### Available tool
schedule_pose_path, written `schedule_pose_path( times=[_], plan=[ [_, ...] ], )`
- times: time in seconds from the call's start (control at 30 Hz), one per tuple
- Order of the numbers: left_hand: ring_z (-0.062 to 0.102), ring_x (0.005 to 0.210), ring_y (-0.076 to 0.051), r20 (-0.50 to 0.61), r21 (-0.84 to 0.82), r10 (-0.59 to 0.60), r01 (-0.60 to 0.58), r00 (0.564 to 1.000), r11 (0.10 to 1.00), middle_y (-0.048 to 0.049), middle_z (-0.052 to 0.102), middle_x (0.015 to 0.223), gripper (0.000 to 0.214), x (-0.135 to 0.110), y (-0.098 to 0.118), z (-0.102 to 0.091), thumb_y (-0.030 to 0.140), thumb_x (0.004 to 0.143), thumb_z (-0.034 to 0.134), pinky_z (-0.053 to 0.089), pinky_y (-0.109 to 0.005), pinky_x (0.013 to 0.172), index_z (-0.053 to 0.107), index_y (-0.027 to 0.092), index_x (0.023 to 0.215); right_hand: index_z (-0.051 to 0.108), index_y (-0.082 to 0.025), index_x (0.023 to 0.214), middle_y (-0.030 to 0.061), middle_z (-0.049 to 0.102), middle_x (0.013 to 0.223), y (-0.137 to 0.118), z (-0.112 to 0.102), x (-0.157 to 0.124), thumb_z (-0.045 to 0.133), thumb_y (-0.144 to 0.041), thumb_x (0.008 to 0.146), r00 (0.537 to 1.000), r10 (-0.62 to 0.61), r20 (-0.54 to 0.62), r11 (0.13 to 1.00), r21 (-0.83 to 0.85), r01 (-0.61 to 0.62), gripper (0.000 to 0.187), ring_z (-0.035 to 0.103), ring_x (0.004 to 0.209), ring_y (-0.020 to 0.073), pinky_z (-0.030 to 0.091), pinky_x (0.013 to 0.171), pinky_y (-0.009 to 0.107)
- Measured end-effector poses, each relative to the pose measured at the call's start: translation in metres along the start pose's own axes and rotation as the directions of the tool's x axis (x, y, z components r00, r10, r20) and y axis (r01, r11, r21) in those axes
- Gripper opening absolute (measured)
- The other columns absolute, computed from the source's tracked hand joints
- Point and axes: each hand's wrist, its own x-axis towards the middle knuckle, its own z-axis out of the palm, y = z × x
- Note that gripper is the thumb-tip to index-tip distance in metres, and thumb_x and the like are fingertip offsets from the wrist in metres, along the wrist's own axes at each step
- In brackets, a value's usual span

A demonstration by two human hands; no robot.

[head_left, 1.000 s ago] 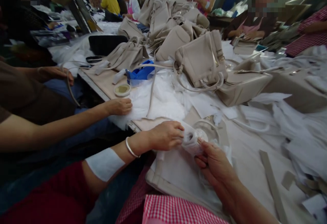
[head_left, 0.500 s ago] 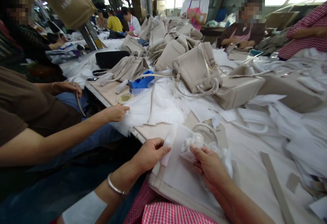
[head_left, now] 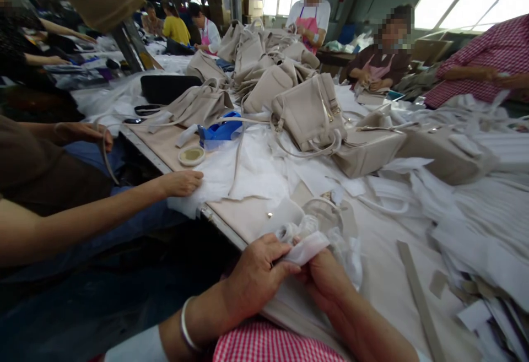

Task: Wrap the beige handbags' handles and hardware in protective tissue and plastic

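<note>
The left hand (head_left: 252, 282) wears a thin silver bangle (head_left: 184, 329) at its wrist and a white band (head_left: 136, 348) farther up the arm, the right hand (head_left: 326, 282) has no sleeve, and red-and-white checked fabric (head_left: 273, 346) shows nearest.

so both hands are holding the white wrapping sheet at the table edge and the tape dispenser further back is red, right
Not quite: the tape dispenser is blue, not red, as the head view shows. The rest holds: left hand and right hand both hold the white wrapping sheet.

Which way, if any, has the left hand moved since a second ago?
Yes. The left hand, pinching white paper, has drawn back toward the wearer, away from the round tin.
</note>
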Motion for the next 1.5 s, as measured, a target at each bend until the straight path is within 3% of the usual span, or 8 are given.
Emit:
schedule_pose_path(
  times=[0.27, 0.43, 0.6, 0.87, 1.13, 1.27, 1.4, 1.5],
  plan=[
    [0.058, 0.075, -0.015, -0.12, -0.137, -0.312, 0.295, 0.943, 0.946, -0.0039, 0.063, 0.104, 0.062, 0.003, -0.02, 0.005, 0.033, 0.059, 0.086, 0.048, -0.028, 0.071, 0.064, 0.019, 0.115, 0.059, -0.016, 0.065, -0.0056, 0.047, 0.049, 0.007, -0.007, -0.001, 0.06, -0.021, 0.066, 0.999, -0.041, 0.023, 0.984, -0.173, 0.044, 0.005, 0.033, 0.045, 0.0071, 0.022, 0.044, 0.021],
    [0.058, 0.084, -0.017, 0.107, -0.177, -0.23, 0.246, 0.967, 0.953, -0.0019, 0.063, 0.102, 0.035, 0.012, -0.02, -0.005, 0.033, 0.072, 0.076, 0.045, -0.026, 0.073, 0.069, 0.018, 0.103, 0.057, -0.017, 0.059, -0.0048, 0.048, 0.045, 0.004, -0.012, -0.003, 0.056, -0.023, 0.067, 0.995, -0.104, -0.012, 0.936, -0.34, 0.093, 0.01, 0.038, 0.045, 0.0092, 0.025, 0.046, 0.023],
    [0.053, 0.081, -0.015, 0.153, -0.045, -0.128, 0.136, 0.98, 0.99, 0.0004, 0.059, 0.087, 0.015, 0.016, -0.013, -0.012, 0.03, 0.079, 0.069, 0.041, -0.026, 0.072, 0.064, 0.016, 0.083, 0.051, -0.02, 0.052, -0.0029, 0.049, 0.046, -0.006, -0.014, -0.005, 0.054, -0.023, 0.068, 0.968, -0.25, 0.018, 0.766, -0.608, 0.209, 0.017, 0.042, 0.047, 0.0116, 0.032, 0.047, 0.024],
    [0.058, 0.081, -0.016, 0.262, -0.424, -0.146, 0.25, 0.954, 0.87, -0.0025, 0.064, 0.09, 0.032, 0.017, -0.015, -0.009, 0.04, 0.088, 0.06, 0.043, -0.025, 0.068, 0.06, 0.015, 0.108, 0.057, -0.02, 0.069, 0.0013, 0.06, 0.057, 0.002, -0.003, -0.012, 0.049, -0.025, 0.081, 0.89, -0.447, 0.086, 0.561, -0.749, 0.354, 0.015, 0.06, 0.066, 0.0202, 0.048, 0.061, 0.029],
    [0.056, 0.08, -0.016, 0.282, 0.001, -0.1, 0.104, 0.954, 0.995, -0.0022, 0.064, 0.091, 0.022, 0.025, -0.013, -0.015, 0.038, 0.091, 0.053, 0.044, -0.027, 0.071, 0.057, 0.016, 0.095, 0.063, -0.017, 0.091, 0.0036, 0.068, 0.077, -0.008, -0.002, -0.031, 0.047, -0.018, 0.083, 0.957, -0.2, 0.208, 0.531, -0.798, 0.284, 0.017, 0.063, 0.07, 0.0182, 0.049, 0.063, 0.029],
    [0.056, 0.079, -0.017, 0.299, 0.076, -0.104, 0.085, 0.949, 0.994, -0.0025, 0.064, 0.091, 0.024, 0.026, -0.018, -0.013, 0.041, 0.092, 0.05, 0.045, -0.028, 0.072, 0.056, 0.018, 0.095, 0.065, -0.017, 0.099, 0.005, 0.071, 0.089, -0.026, -0.006, -0.036, 0.053, -0.02, 0.084, 0.938, -0.167, 0.305, 0.345, -0.873, 0.345, 0.019, 0.065, 0.081, 0.0197, 0.05, 0.072, 0.031],
    [0.057, 0.082, -0.018, 0.275, 0.141, -0.136, 0.1, 0.952, 0.985, -0.0032, 0.065, 0.094, 0.025, 0.024, -0.019, -0.012, 0.043, 0.092, 0.05, 0.044, -0.029, 0.077, 0.055, 0.019, 0.096, 0.065, -0.019, 0.079, 0.002, 0.068, 0.072, -0.048, -0.017, -0.042, 0.053, -0.023, 0.089, 0.886, -0.194, 0.422, 0.015, -0.902, 0.433, 0.016, 0.062, 0.064, 0.0172, 0.044, 0.06, 0.03],
    [0.057, 0.082, -0.018, 0.278, 0.179, -0.163, 0.116, 0.947, 0.977, -0.0032, 0.064, 0.093, 0.024, 0.024, -0.018, -0.013, 0.043, 0.091, 0.051, 0.044, -0.029, 0.075, 0.054, 0.019, 0.095, 0.067, -0.017, 0.086, 0.0067, 0.069, 0.08, -0.063, -0.025, -0.041, 0.054, -0.033, 0.093, 0.663, -0.446, 0.601, -0.342, -0.8, 0.494, 0.021, 0.063, 0.072, 0.0214, 0.045, 0.065, 0.034]
  ],
)
